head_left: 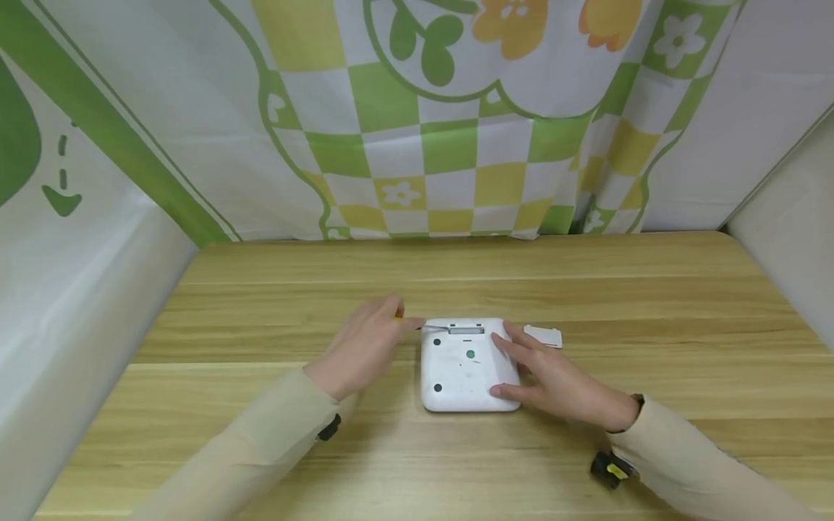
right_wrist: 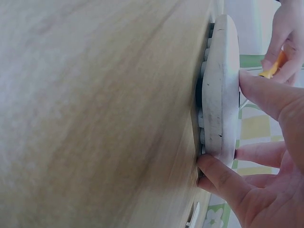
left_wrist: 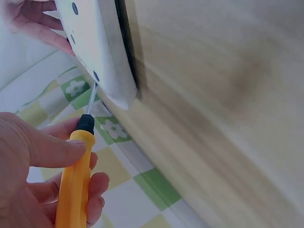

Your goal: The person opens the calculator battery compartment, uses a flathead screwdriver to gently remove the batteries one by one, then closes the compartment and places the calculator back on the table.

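Observation:
A white calculator (head_left: 469, 380) lies face down on the table, its keys showing beneath it in the right wrist view. In its back, near the far edge, is an uncovered slot-like compartment (head_left: 466, 330). My left hand (head_left: 365, 336) grips a screwdriver (left_wrist: 76, 175) by its yellow handle, and in the head view the thin metal shaft reaches the compartment's left end. My right hand (head_left: 554, 376) holds the calculator's right side, thumb on the back and other fingers around the far right corner. A small white cover (head_left: 544, 336) lies just right of the calculator, beyond the right fingers.
The wooden table (head_left: 260, 318) stretches out on both sides of the hands. A green, yellow and white patterned cloth (head_left: 449, 159) hangs along its far edge. White sheeting (head_left: 78, 289) borders the left side. Both wrists carry small black devices (head_left: 609, 469).

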Demonstrator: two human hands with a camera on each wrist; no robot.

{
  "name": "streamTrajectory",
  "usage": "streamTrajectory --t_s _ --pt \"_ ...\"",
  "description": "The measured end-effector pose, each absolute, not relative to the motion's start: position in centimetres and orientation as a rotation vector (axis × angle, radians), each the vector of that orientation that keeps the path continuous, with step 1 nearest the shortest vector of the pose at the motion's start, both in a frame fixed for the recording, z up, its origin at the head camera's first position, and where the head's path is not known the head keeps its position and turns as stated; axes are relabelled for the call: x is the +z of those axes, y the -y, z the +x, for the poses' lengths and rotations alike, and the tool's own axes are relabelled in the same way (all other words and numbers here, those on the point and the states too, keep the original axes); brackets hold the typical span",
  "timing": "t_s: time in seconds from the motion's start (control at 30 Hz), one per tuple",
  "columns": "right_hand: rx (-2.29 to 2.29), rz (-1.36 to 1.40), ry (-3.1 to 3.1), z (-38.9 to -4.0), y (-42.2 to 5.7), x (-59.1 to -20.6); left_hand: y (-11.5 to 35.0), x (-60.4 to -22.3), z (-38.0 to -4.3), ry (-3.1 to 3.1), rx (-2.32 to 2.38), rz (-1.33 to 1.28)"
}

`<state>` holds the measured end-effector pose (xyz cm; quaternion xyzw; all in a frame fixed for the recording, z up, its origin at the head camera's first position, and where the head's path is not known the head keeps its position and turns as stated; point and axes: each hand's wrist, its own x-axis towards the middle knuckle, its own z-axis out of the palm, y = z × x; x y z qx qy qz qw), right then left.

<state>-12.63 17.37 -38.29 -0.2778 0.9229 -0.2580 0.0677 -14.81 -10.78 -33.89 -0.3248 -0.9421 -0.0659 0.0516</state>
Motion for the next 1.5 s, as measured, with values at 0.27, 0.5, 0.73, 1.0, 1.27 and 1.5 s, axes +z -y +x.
streamTrajectory --t_s 0.27,0.5,0.73,1.0,1.27,1.5 --pt "-0.781 -0.840 -2.781 -12.6 -17.3 -38.3 9.3 -32.4 -15.2 2.863 0.086 -1.058" --pt "-0.780 -0.840 -2.770 -12.6 -17.2 -38.4 7.6 -30.6 -15.3 2.834 0.294 -1.098" --pt "-0.780 -0.863 -2.774 -12.6 -17.2 -38.4 5.7 -29.3 -15.9 2.803 0.534 -1.139" --pt "-0.762 -0.880 -2.803 -12.5 -17.4 -38.3 7.8 -30.5 -16.7 2.916 0.152 -1.173" --pt "-0.723 -0.889 -2.804 -12.5 -17.4 -38.0 9.5 -32.1 -16.5 2.854 -0.093 -1.130" --pt "-0.716 -0.873 -2.791 -12.6 -17.2 -38.0 10.6 -33.3 -16.2 2.808 -0.225 -1.077"
